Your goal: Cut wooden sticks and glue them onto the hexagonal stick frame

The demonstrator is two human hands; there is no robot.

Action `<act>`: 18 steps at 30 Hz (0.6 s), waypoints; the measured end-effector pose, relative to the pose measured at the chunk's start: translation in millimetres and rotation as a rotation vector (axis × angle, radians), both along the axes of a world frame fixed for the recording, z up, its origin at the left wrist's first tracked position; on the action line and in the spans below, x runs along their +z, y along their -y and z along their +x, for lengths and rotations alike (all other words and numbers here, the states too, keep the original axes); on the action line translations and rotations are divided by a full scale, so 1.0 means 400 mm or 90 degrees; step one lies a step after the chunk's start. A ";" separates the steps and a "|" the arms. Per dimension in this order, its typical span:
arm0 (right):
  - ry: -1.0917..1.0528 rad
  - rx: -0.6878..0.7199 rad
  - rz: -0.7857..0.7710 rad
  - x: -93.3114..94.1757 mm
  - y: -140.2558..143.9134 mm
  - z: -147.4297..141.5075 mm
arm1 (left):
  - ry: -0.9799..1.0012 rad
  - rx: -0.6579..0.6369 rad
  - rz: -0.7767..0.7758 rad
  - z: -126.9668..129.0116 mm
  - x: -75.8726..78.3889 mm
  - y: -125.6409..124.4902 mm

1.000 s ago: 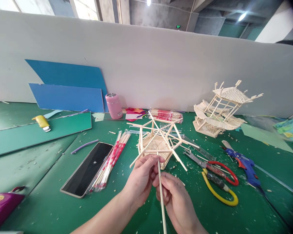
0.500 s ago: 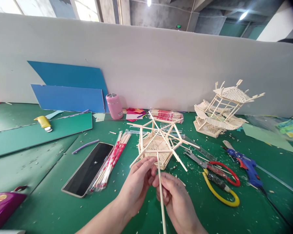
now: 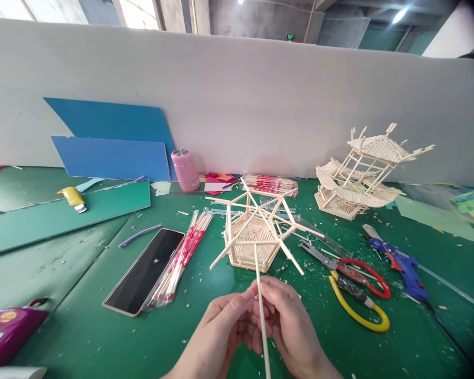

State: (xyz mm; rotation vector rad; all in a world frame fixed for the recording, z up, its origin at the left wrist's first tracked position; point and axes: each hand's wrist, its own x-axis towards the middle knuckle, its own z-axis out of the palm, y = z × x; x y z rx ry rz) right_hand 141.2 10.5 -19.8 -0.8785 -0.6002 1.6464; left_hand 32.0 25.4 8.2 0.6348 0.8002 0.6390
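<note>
My left hand (image 3: pixel 225 329) and my right hand (image 3: pixel 290 326) meet low in the middle of the view, both pinching one long thin wooden stick (image 3: pixel 259 284). The stick runs from below the picture's edge up to a tip close to the front of a half-built hexagonal stick frame (image 3: pixel 254 234) on the green mat (image 3: pixel 82 326). Loose sticks jut out from that frame in several directions. The hands are a little in front of the frame and do not touch it.
Red and yellow handled scissors (image 3: pixel 355 289) and a blue glue gun (image 3: pixel 398 266) lie right of the frame. A finished stick pavilion (image 3: pixel 363 173) stands at the back right. A phone (image 3: pixel 144 271), bundled sticks (image 3: pixel 181 258), a pink cup (image 3: pixel 185 169), blue boards (image 3: pixel 110 142) are left.
Both hands have drawn back from the hexagonal frame toward me, keeping the stick between them. The left fingers no longer reach the frame's front edge.
</note>
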 end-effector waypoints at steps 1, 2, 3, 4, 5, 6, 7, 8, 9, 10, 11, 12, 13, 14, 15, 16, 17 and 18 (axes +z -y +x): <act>-0.001 0.005 -0.002 0.001 0.000 0.001 | 0.003 0.003 -0.009 0.003 0.001 0.000; -0.002 0.007 -0.004 0.004 0.000 0.002 | 0.003 0.009 -0.016 0.007 0.003 0.000; -0.002 0.005 -0.005 0.007 -0.001 0.003 | 0.003 0.015 -0.019 0.012 0.005 -0.001; 0.001 0.001 -0.005 0.011 -0.002 0.004 | 0.001 0.020 -0.020 0.016 0.007 -0.002; 0.006 -0.005 -0.004 0.014 -0.004 0.005 | 0.000 0.026 -0.018 0.020 0.008 -0.002; 0.013 -0.014 -0.003 0.016 -0.006 0.006 | 0.001 0.032 -0.016 0.023 0.008 -0.003; 0.019 -0.022 -0.002 0.017 -0.008 0.008 | 0.003 0.038 -0.014 0.026 0.007 -0.004; 0.022 -0.026 0.001 0.017 -0.009 0.009 | 0.006 0.040 -0.009 0.027 0.005 -0.004; 0.021 -0.027 0.004 0.016 -0.011 0.010 | 0.011 0.039 -0.004 0.029 0.001 -0.003; 0.018 -0.027 0.005 0.015 -0.011 0.010 | 0.014 0.041 -0.001 0.030 -0.003 -0.002; 0.015 -0.025 0.004 0.013 -0.010 0.011 | 0.019 0.042 0.000 0.030 -0.008 0.000; 0.014 -0.024 0.002 0.010 -0.009 0.011 | 0.022 0.044 0.004 0.031 -0.013 0.002; 0.013 -0.023 0.000 0.008 -0.008 0.012 | 0.024 0.051 0.007 0.032 -0.017 0.004; 0.014 -0.024 -0.003 0.007 -0.006 0.012 | 0.024 0.061 0.008 0.033 -0.020 0.006; 0.015 -0.026 -0.003 0.006 -0.004 0.012 | 0.024 0.070 0.011 0.033 -0.022 0.008; 0.015 -0.028 -0.003 0.005 -0.003 0.012 | 0.022 0.076 0.017 0.034 -0.022 0.010; 0.018 -0.030 -0.002 0.006 -0.002 0.012 | 0.019 0.081 0.021 0.035 -0.022 0.011; 0.022 -0.030 -0.003 0.006 -0.002 0.013 | 0.015 0.083 0.025 0.035 -0.020 0.011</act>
